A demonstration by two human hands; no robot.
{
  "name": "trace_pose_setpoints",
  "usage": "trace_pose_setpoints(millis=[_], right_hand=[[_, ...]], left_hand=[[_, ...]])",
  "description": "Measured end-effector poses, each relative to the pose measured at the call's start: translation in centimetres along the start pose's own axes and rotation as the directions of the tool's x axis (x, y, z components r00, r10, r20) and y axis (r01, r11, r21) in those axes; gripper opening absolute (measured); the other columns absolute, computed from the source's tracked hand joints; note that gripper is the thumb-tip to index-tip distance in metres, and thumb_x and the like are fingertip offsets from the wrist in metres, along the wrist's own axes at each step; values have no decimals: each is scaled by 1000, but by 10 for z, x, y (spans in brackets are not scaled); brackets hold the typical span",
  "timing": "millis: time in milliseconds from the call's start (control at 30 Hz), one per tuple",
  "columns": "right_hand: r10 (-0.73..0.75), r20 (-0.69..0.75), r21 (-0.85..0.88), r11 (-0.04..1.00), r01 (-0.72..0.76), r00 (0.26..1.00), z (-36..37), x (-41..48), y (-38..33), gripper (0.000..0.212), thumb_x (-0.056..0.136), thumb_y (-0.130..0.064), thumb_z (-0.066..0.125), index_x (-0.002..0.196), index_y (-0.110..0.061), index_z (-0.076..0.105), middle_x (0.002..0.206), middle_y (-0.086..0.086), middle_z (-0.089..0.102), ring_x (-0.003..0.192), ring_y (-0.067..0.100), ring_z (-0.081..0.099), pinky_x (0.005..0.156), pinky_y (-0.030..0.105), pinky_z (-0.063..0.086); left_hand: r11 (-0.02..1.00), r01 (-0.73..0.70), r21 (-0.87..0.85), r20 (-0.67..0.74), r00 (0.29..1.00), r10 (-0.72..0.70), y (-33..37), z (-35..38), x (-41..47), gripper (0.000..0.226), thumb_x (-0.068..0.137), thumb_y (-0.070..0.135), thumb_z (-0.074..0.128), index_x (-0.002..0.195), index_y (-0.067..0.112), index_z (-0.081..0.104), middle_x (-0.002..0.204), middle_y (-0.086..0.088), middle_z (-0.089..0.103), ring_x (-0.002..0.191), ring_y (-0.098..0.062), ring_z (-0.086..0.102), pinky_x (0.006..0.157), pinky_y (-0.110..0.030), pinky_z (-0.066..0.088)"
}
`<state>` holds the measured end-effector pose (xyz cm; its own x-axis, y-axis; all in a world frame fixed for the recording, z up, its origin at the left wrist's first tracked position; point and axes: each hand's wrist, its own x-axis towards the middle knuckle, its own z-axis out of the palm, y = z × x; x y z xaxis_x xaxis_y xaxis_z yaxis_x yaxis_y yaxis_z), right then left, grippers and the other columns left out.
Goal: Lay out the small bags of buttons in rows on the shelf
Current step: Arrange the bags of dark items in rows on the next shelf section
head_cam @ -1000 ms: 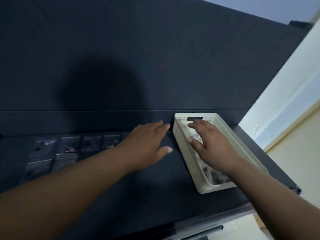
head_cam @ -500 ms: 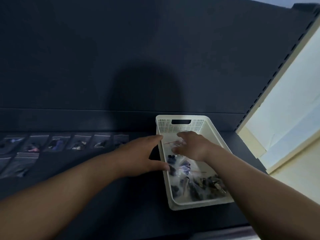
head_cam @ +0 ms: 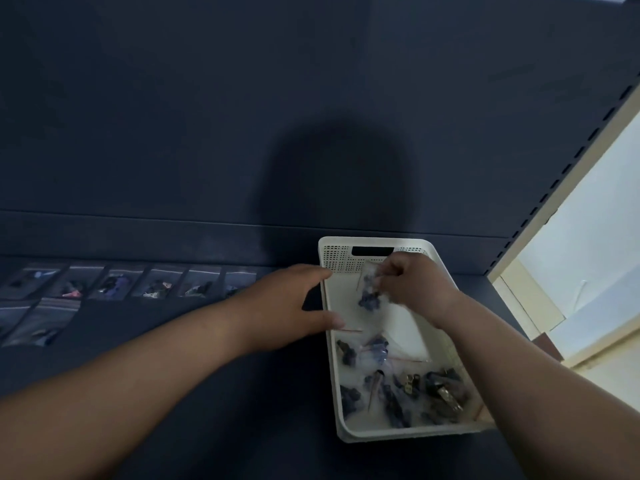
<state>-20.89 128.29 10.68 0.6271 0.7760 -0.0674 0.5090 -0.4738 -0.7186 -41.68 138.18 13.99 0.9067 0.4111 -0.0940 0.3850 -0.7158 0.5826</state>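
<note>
A white plastic basket point(head_cam: 398, 434) stands on the dark shelf point(head_cam: 214, 393) and holds several small clear bags of buttons point(head_cam: 377, 351). My right hand point(head_cam: 415, 285) is over the basket's far end and pinches one bag of bluish buttons point(head_cam: 370, 292), lifted off the basket floor. My left hand point(head_cam: 294, 306) holds the basket's left rim, thumb over the edge. To the left, several bags point(head_cam: 114, 284) lie flat in a row along the back of the shelf, and a second, shorter row point(head_cam: 38, 323) sits in front of it.
The shelf's dark back panel point(head_cam: 277, 116) rises right behind the basket. A slotted upright point(head_cam: 568, 174) bounds the shelf on the right, with a pale wall and floor beyond. Bare shelf surface stretches between the bag rows and the basket.
My right hand has closed on one bag and raised it from the pile toward the basket's far end. My left hand stays at the basket's left rim. The camera has tilted down.
</note>
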Motion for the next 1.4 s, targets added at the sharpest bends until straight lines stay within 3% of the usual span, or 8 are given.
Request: trace_pose_setpoints(millis=[200,367,500,733,900,1000,1200,1400], right_hand=[[19,9,135,991,-20,1000,-16,-13,-12,16,81,-12,70,69,-10,60,65,1,55,60,15,47,45,16,38],[28,58,313,949,-45,998,-24,-28,-35,16,87,-11,64,74,-9,56,72,10,58,67,20,52,61,30,45],[-44,122,437,899,-14,992,-26,-43,-69,20,88,-12,64,72,-16,52,66,3,59,60,14,53,57,26,46],[-113,182,557,830,-8,977,11,-62,-119,23,83,-5,66,73,-18,50,65,1,54,53,10,50,48,20,40],[-81,280,642,757,-123,957,63,-66,-147,13,83,-6,66,85,-14,56,79,10,57,67,18,54,61,29,43],[-37,352,684,693,-229,935,101,-70,-167,9,92,-13,55,84,-15,59,71,4,60,58,11,55,52,21,44],[-12,409,756,564,-332,912,165,-76,-205,14,92,-3,50,95,-9,62,73,7,63,59,13,58,53,23,49],[73,379,735,582,-348,923,203,-73,-228,15,89,2,52,89,-11,59,69,5,64,51,12,59,49,22,50]], left_hand=[[991,15,-137,-103,994,-29,10,-5,7,63,85,45,62,141,26,39,143,9,41,129,-3,39,98,-12,26],[949,27,-315,-114,991,-66,15,-4,5,61,84,39,66,138,24,43,139,10,48,121,-2,45,100,-20,35],[839,80,-538,-87,985,-149,21,-11,-2,63,81,39,71,136,23,44,128,6,55,112,-9,56,96,-27,45],[559,152,-815,48,979,-196,5,-37,-35,23,88,28,63,105,13,60,92,-9,71,71,-17,66,63,-27,54],[499,196,-845,84,968,-238,-41,-56,-66,17,86,25,66,98,12,62,85,-9,70,73,-19,65,58,-25,53],[494,224,-840,85,954,-288,-76,-66,-88,4,89,8,60,91,12,61,80,-10,67,64,-15,63,54,-24,52],[472,278,-836,96,923,-374,-139,-90,-128,12,89,1,54,88,10,62,74,-11,63,58,-15,57,47,-20,49],[411,323,-853,124,889,-441,-182,-104,-158,13,88,2,58,79,11,59,70,-9,59,54,-13,53,47,-20,48]])
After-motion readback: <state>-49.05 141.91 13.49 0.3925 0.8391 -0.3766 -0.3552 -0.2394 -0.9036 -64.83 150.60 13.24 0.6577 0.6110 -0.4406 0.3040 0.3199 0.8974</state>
